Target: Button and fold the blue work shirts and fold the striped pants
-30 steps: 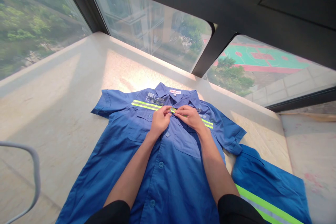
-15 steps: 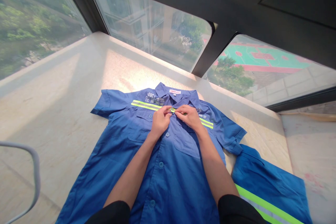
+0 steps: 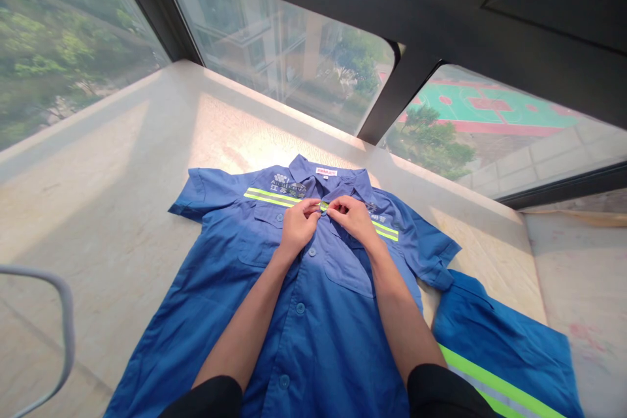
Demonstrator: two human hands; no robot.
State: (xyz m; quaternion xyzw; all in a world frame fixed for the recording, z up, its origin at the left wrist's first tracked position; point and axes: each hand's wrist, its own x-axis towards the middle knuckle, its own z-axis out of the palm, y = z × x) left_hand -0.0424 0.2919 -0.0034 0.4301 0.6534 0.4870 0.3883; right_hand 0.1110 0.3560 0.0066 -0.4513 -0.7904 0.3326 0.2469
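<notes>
A blue short-sleeved work shirt (image 3: 225,294) lies spread out front side up, its collar away from me. Yellow-green reflective stripes cross its chest, and buttons run down the front placket. Just below the collar, my left hand (image 3: 298,221) pinches the left edge of the front opening. Close beside it, my right hand (image 3: 351,215) pinches the other side of the placket with thumb and forefinger. The fingertips nearly meet over the stripe, and the button there is mostly hidden. Lower down, a button (image 3: 312,252) shows on the placket below my hands.
The shirt rests on a pale stone ledge (image 3: 88,209) beneath dark-framed windows (image 3: 274,46). At the right lies another folded blue garment (image 3: 509,333) with a reflective band, touching the shirt's sleeve. A grey curved tube (image 3: 67,320) juts in at the left edge.
Almost nothing differs. Both hands stay at the upper placket, with only a slight shift of the fingers.
</notes>
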